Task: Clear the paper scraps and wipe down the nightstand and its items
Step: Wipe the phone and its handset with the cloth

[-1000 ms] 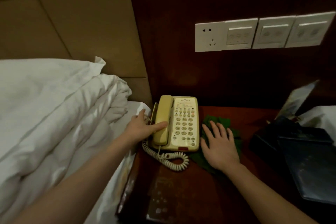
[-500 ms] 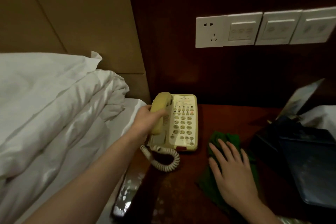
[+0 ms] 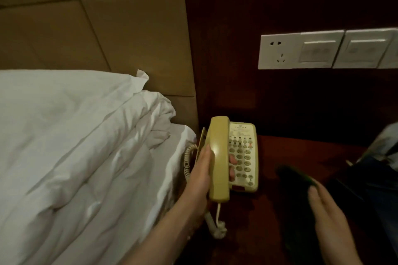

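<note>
- Handset (image 3: 218, 157) of the cream telephone (image 3: 243, 155): my left hand (image 3: 201, 175) is wrapped round it, thumb along the near side and fingertips (image 3: 233, 160) showing on the keypad side, so the grip is a full clamp on the handset.
- Telephone base sits at the far left corner of the nightstand (image 3: 286, 153), hard against the bed's white sheet (image 3: 178, 135); its coiled cord (image 3: 187, 161) loops down the left edge and trails to the front.
- Green cloth (image 3: 296, 176) lies on the nightstand top right of the phone, under the fingers of my right hand (image 3: 329, 221); those fingers are straight and apart, pressing flat, not gripping.
- Dark folder (image 3: 366, 187) and a white-edged card (image 3: 385, 142) occupy the right edge; both are dim and partly cut off.
- No paper scraps are visible to me on the bare wood here.
- Step in hand, as I judge it: lift the handset clear so the cradle and keys can be wiped.
- To do it well, I should raise the handset only as far as the cord allows, keeping the base from sliding off the left edge.
- I should bring the cloth across with a flat palm and wipe keypad, cradle, then the handset itself.
- I should reseat the handset squarely in its cradle afterwards, and wipe the wood beneath where the base stands.
</note>
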Demonstrator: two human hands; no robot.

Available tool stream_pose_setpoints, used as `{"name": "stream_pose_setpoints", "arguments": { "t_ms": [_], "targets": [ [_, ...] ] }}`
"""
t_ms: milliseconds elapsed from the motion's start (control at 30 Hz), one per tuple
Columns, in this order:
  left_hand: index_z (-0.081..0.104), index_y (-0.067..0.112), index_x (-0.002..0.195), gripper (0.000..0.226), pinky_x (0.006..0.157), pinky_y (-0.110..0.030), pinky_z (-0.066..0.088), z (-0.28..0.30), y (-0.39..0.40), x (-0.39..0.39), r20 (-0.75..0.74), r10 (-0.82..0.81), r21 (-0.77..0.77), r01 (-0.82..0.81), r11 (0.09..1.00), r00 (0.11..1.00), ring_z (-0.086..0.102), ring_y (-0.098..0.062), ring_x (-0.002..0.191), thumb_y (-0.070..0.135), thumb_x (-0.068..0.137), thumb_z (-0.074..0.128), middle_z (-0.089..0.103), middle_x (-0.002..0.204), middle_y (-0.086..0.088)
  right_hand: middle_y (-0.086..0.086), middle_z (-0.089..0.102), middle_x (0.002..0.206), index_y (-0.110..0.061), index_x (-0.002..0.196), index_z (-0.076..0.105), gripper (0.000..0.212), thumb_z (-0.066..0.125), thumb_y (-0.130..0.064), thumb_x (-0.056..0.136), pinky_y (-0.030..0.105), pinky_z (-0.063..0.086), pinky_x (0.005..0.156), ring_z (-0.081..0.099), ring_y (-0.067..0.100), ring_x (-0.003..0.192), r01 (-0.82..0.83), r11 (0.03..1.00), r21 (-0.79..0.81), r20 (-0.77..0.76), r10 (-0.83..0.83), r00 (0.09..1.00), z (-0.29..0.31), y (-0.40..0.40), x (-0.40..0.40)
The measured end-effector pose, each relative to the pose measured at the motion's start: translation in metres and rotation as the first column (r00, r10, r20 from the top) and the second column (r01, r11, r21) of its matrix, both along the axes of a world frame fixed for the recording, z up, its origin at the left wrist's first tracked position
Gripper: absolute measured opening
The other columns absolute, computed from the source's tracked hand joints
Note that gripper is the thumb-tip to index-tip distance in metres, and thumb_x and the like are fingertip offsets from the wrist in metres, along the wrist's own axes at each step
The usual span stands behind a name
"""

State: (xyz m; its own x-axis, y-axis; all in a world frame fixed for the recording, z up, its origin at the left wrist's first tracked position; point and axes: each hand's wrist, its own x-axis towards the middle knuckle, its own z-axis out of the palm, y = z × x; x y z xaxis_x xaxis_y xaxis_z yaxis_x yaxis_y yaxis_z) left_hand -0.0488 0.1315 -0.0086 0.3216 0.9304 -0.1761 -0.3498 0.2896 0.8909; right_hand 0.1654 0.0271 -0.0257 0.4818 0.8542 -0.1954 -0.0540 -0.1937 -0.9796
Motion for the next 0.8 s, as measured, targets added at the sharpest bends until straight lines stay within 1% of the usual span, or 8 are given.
{"name": "stream_pose_setpoints", "arguments": {
  "t_ms": [100,233,300,367,500,600,700,800],
  "targets": [
    [0.076,0.03,0.124,0.064,0.088,-0.04,0.062,0.006,-0.022,0.009,-0.001,-0.028,0.024,0.028,0.999,1.0,0.071,-0.023,0.087,0.062,0.105,0.024,0.075,0.109,-0.016,-0.009,0.073,0.12,-0.049,0.121,0.068,0.028,0.048,-0.047,0.101,0.048,0.05,0.099,0.069,0.018,0.113,0.092,0.985,0.143,-0.223,-0.058,0.973,0.035,-0.003,-0.026],
    [0.078,0.049,0.112,0.061,0.113,-0.054,0.049,0.011,-0.044,0.017,-0.054,-0.086,0.033,0.088,0.996,0.995,0.07,-0.026,0.113,0.064,0.104,0.019,0.076,0.115,-0.009,-0.015,0.074,0.117,-0.057,0.112,0.069,0.029,0.052,-0.049,0.09,0.045,0.052,0.093,0.071,0.011,0.108,0.032,0.951,0.307,-0.267,0.054,0.962,0.067,-0.015,-0.052],
    [0.08,0.044,0.111,0.062,0.117,-0.057,0.044,0.009,-0.05,0.016,-0.04,-0.082,-0.017,0.081,0.997,0.996,0.068,-0.025,0.122,0.065,0.104,0.022,0.076,0.12,-0.007,-0.016,0.071,0.124,-0.057,0.113,0.069,0.033,0.056,-0.043,0.087,0.047,0.051,0.099,0.067,0.01,0.117,-0.043,0.914,0.403,-0.167,0.12,0.979,0.072,-0.023,-0.057],
    [0.081,0.046,0.11,0.06,0.115,-0.05,0.047,0.009,-0.056,0.015,-0.046,-0.075,-0.067,0.072,0.995,0.996,0.069,-0.018,0.123,0.066,0.103,0.024,0.077,0.124,0.0,-0.023,0.064,0.134,-0.055,0.116,0.069,0.036,0.061,-0.039,0.085,0.038,0.048,0.102,0.058,0.001,0.128,-0.217,0.864,0.455,0.143,0.17,0.975,0.071,-0.029,-0.061],
    [0.066,0.031,0.139,0.062,0.102,-0.035,0.056,0.013,-0.068,0.01,-0.016,-0.019,-0.123,0.017,0.992,1.0,0.069,-0.016,0.124,0.065,0.103,0.028,0.075,0.131,0.0,-0.031,0.051,0.144,-0.045,0.13,0.063,0.041,0.062,-0.041,0.09,0.017,0.039,0.109,0.043,0.0,0.139,-0.49,0.809,0.324,0.656,0.181,0.733,0.052,-0.027,-0.067],
    [0.068,0.027,0.134,0.065,0.102,-0.035,0.055,0.019,-0.075,0.007,0.011,-0.012,-0.133,0.013,0.991,1.0,0.071,-0.018,0.122,0.068,0.102,0.029,0.076,0.129,-0.003,-0.034,0.032,0.156,-0.049,0.145,0.048,0.042,0.039,-0.055,0.104,0.015,0.024,0.112,0.028,-0.003,0.144,-0.626,0.771,0.12,0.832,0.266,0.487,0.036,-0.027,-0.066],
    [0.065,0.024,0.139,0.074,0.111,-0.041,0.049,0.019,-0.076,0.004,0.054,0.005,-0.174,0.004,0.985,0.999,0.069,-0.022,0.125,0.073,0.1,0.027,0.073,0.133,-0.007,-0.025,0.024,0.164,-0.044,0.156,0.034,0.048,0.024,-0.051,0.109,0.019,0.016,0.115,0.028,0.003,0.145,-0.677,0.736,0.009,0.955,0.195,0.225,0.024,-0.027,-0.059],
    [0.058,0.023,0.147,0.075,0.118,-0.043,0.043,0.015,-0.073,0.004,0.082,-0.006,-0.206,0.023,0.978,0.997,0.064,-0.023,0.133,0.07,0.103,0.02,0.069,0.141,-0.009,-0.017,0.028,0.164,-0.048,0.154,0.034,0.049,0.028,-0.054,0.106,0.031,0.031,0.11,0.033,0.01,0.141,-0.635,0.772,-0.008,0.968,0.165,0.188,0.019,-0.021,-0.052]
  ]
}}
